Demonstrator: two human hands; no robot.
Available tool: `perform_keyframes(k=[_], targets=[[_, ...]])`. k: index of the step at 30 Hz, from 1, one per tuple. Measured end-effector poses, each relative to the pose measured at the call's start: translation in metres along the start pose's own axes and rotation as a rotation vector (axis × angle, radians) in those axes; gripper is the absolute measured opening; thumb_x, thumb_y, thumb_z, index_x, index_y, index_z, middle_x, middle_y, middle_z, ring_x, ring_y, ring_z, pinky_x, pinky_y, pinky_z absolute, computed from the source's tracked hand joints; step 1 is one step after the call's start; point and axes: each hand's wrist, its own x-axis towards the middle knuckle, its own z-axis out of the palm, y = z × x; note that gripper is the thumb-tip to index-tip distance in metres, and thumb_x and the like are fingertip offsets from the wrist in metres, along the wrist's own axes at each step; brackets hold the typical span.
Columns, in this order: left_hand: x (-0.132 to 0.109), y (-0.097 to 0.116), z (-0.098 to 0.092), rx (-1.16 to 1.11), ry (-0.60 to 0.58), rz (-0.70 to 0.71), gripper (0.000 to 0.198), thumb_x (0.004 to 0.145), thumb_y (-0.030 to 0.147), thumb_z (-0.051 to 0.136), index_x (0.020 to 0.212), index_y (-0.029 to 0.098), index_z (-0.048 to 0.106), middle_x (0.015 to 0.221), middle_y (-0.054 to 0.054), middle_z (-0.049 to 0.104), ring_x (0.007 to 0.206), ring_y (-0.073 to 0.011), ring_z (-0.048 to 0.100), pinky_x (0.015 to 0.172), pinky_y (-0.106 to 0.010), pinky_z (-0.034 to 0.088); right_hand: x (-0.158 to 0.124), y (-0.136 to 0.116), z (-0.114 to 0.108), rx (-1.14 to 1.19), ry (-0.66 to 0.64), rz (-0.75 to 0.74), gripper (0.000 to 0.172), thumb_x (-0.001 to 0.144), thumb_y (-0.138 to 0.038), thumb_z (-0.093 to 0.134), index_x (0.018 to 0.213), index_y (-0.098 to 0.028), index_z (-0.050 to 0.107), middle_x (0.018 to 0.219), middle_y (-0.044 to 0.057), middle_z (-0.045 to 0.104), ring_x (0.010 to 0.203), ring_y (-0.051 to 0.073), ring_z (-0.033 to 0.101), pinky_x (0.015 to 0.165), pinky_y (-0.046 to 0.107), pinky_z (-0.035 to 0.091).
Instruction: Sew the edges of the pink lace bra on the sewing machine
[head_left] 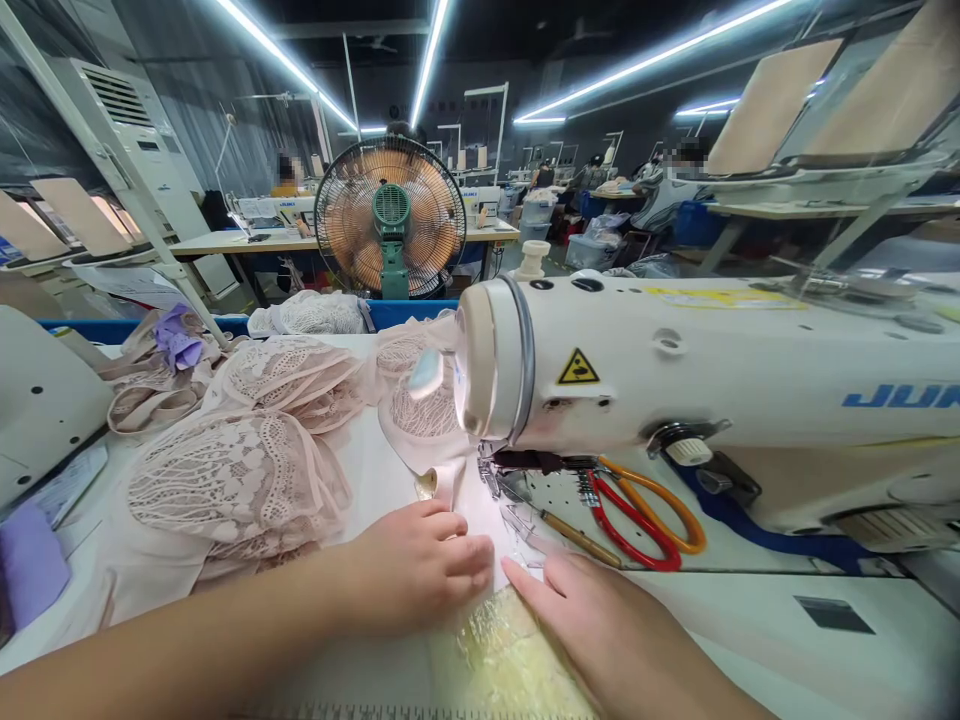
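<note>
My left hand (431,560) is closed, fingers curled over the near end of a pale pink lace bra (427,415) beside the sewing machine (600,360). Part of the bra's band stands folded up just beyond my knuckles. My right hand (592,610) lies flat, index finger stretched out at the pale fabric near the needle area. Under both hands is a shiny yellowish wrapped pad (502,645). Just beyond the right hand lie red- and orange-handled scissors (637,525) and a tool with a wooden handle (581,540).
Lace bra pieces (225,485) are piled on the left, with purple cloth (178,338) behind. A second white machine body (41,400) stands at the left edge. A large fan (391,215) faces the table. Farther back, several people sit among other machines.
</note>
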Motion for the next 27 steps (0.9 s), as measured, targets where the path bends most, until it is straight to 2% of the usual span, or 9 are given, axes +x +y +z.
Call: perform_keyframes(k=[4,7,13,18,24,27], targets=[[0.000,-0.011,0.004,-0.013,0.009,0.013,0.021,0.094,0.022,0.045,0.104,0.017,0.062,0.111,-0.002,0.065,0.087,-0.0171,0.056,0.080,-0.030,0.044,0.015,-0.002,-0.017,-0.038,-0.152,0.088,0.056,0.071,-0.010,0.051,0.124,-0.028,0.055,0.069,0.002,0.066,0.059,0.021,0.061,0.042,0.028,0.025],[-0.001,-0.019,0.007,-0.006,0.018,0.040,0.023,0.094,0.023,0.044,0.105,0.017,0.063,0.112,-0.002,0.065,0.087,-0.0173,0.057,0.083,-0.031,0.044,0.024,-0.004,-0.028,-0.077,-0.177,0.106,0.062,0.066,-0.009,0.050,0.125,-0.028,0.054,0.067,0.001,0.068,0.057,0.021,0.061,0.041,0.028,0.024],[0.003,-0.031,0.006,0.020,0.008,0.054,0.023,0.094,0.020,0.043,0.104,0.016,0.063,0.112,-0.004,0.065,0.089,-0.0167,0.058,0.082,-0.030,0.045,0.033,-0.005,-0.024,-0.132,-0.235,0.151,0.077,0.060,-0.003,0.053,0.132,-0.031,0.046,0.070,0.001,0.069,0.059,0.025,0.065,0.041,0.030,0.021],[0.005,-0.041,0.004,0.066,0.034,0.072,0.022,0.094,0.019,0.043,0.102,0.016,0.064,0.111,-0.006,0.066,0.091,-0.0177,0.059,0.084,-0.032,0.044,0.041,-0.009,-0.026,-0.133,-0.230,0.223,0.068,0.064,-0.005,0.055,0.128,-0.027,0.050,0.063,0.003,0.067,0.053,0.023,0.063,0.042,0.028,0.031],[0.006,-0.055,0.007,0.150,0.006,0.084,0.026,0.096,0.020,0.039,0.103,0.017,0.063,0.109,-0.007,0.066,0.092,-0.0182,0.059,0.091,-0.036,0.041,0.054,-0.017,-0.032,-0.132,-0.265,0.305,0.078,0.063,-0.005,0.059,0.138,-0.019,0.040,0.058,0.008,0.066,0.052,0.029,0.064,0.042,0.033,0.043],[0.007,-0.062,0.009,0.156,0.018,0.092,0.025,0.096,0.021,0.039,0.103,0.017,0.063,0.108,-0.007,0.066,0.093,-0.0186,0.059,0.090,-0.035,0.042,0.060,-0.022,-0.035,-0.139,-0.271,0.326,0.070,0.069,-0.005,0.056,0.137,-0.015,0.042,0.057,0.009,0.066,0.052,0.028,0.064,0.046,0.034,0.046]])
